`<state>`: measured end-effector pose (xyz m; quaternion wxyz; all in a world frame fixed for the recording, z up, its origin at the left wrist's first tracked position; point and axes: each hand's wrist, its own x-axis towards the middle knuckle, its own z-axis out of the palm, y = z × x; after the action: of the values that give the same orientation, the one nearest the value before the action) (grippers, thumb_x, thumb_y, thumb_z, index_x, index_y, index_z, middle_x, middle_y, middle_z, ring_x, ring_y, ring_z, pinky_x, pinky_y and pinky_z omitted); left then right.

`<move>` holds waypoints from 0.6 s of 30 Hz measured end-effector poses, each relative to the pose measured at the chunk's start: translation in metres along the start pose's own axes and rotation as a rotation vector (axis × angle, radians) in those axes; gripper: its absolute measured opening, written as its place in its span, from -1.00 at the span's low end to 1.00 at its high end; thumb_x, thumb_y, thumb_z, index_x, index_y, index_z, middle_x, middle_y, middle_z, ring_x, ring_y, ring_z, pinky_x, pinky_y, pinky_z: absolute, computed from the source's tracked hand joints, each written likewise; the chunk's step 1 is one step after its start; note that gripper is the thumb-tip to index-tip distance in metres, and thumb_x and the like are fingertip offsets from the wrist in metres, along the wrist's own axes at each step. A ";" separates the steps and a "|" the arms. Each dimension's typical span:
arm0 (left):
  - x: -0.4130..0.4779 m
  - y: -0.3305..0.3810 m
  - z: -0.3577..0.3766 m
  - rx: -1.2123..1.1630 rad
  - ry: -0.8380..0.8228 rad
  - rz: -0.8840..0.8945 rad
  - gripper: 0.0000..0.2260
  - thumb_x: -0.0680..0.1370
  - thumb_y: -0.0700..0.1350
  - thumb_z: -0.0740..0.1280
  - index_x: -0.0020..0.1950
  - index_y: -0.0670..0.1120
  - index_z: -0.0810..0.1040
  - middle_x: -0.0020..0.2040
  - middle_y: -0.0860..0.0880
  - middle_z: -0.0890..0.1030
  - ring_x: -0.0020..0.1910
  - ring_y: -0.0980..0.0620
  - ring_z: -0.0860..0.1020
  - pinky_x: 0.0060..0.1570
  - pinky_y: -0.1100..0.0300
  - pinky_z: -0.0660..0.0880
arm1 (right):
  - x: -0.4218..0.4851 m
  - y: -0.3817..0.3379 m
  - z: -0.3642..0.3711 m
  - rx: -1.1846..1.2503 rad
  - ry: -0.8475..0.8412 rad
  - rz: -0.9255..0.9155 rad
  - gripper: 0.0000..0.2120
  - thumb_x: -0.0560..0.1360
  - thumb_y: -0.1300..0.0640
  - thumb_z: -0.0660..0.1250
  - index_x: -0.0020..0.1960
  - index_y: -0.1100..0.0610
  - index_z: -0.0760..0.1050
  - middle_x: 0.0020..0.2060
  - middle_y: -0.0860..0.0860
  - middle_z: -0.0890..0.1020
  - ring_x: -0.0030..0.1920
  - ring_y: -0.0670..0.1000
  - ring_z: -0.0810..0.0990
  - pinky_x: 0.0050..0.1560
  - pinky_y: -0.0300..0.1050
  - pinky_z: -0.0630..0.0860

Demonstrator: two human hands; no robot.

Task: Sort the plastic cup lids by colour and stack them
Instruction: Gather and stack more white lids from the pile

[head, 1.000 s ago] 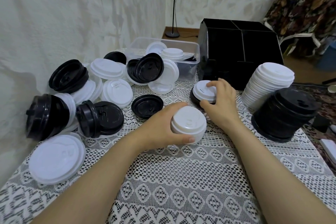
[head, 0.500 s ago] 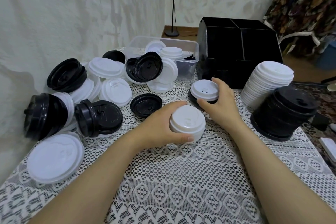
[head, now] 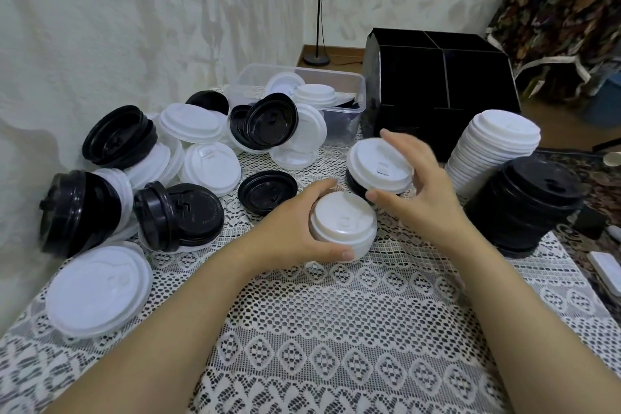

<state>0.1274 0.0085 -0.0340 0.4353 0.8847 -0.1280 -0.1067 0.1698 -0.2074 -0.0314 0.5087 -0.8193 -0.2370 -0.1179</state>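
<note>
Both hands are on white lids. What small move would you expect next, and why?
Probably the right hand carries its white lid across and sets it on the small white stack that the left hand holds. The lid sits tilted above a black lid, gripped at its rim, and the colours match.

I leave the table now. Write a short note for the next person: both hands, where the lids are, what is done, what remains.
Left hand grips a short white stack.
Right hand pinches a single white lid, tilted above a black lid.
Done: tall white stack and black stack stand at right.
Left: mixed pile at left and lids in the clear tub, unsorted.
</note>
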 end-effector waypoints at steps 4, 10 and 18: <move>0.001 0.001 0.000 -0.057 0.000 -0.011 0.09 0.23 0.12 0.61 0.55 0.21 -0.05 0.38 0.23 0.36 0.33 0.19 0.38 0.32 0.20 0.34 | -0.013 -0.012 0.001 0.037 -0.283 -0.041 -0.35 0.33 -0.18 0.44 0.39 -0.25 0.35 0.31 -0.10 0.39 0.37 -0.14 0.35 0.38 -0.27 0.28; -0.001 0.003 0.000 -0.107 0.023 -0.015 0.13 0.23 0.05 0.62 0.54 0.24 -0.11 0.30 0.25 0.33 0.31 0.23 0.36 0.26 0.31 0.29 | -0.017 -0.017 0.013 0.026 -0.442 0.005 -0.48 0.39 -0.13 0.46 0.32 -0.29 0.42 0.33 -0.12 0.30 0.38 -0.23 0.27 0.32 -0.46 0.22; 0.002 -0.002 0.000 -0.159 0.003 0.005 0.13 0.24 -0.01 0.63 0.51 0.30 -0.12 0.39 0.21 0.35 0.29 0.27 0.40 0.20 0.37 0.35 | -0.019 -0.015 0.016 0.038 -0.472 0.073 -0.48 0.36 -0.07 0.45 0.29 -0.27 0.44 0.35 -0.18 0.27 0.37 -0.29 0.25 0.33 -0.46 0.21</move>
<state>0.1293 0.0090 -0.0360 0.5046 0.8472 -0.1209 -0.1139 0.1452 -0.1926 -0.0351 0.4586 -0.8224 -0.3217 0.0997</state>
